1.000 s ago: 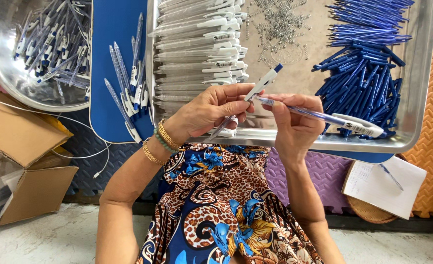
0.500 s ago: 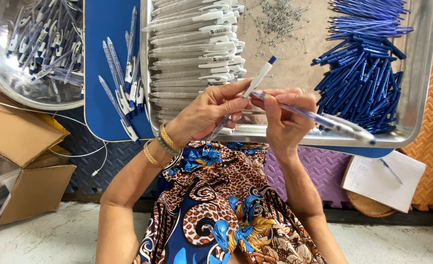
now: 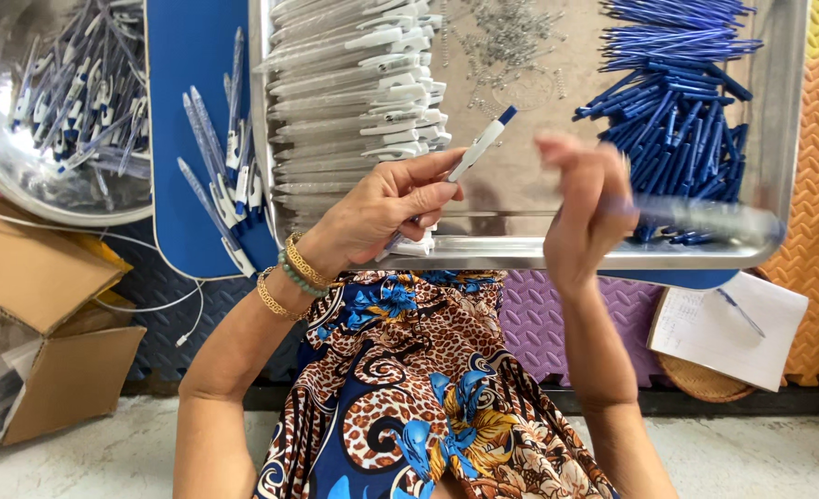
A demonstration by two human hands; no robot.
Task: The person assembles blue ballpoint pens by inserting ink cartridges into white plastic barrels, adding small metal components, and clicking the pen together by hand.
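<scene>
Here, left hand [image 3: 386, 208] gripped a white pen barrel [image 3: 479, 145] over the tray [image 3: 612, 251], right hand [image 3: 583, 199] closed on a blurred pen [image 3: 705, 220] above the tray's near rim, blue refills [image 3: 682, 102] heaped behind.

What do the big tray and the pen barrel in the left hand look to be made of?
Tray: shiny metal, probably stainless steel, judging by its mirror-like rim. Pen barrel in the left hand: seemingly glossy white plastic with a blue tip.

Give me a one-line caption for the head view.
Left hand holds a white pen over a metal tray; right hand blurred.
</scene>
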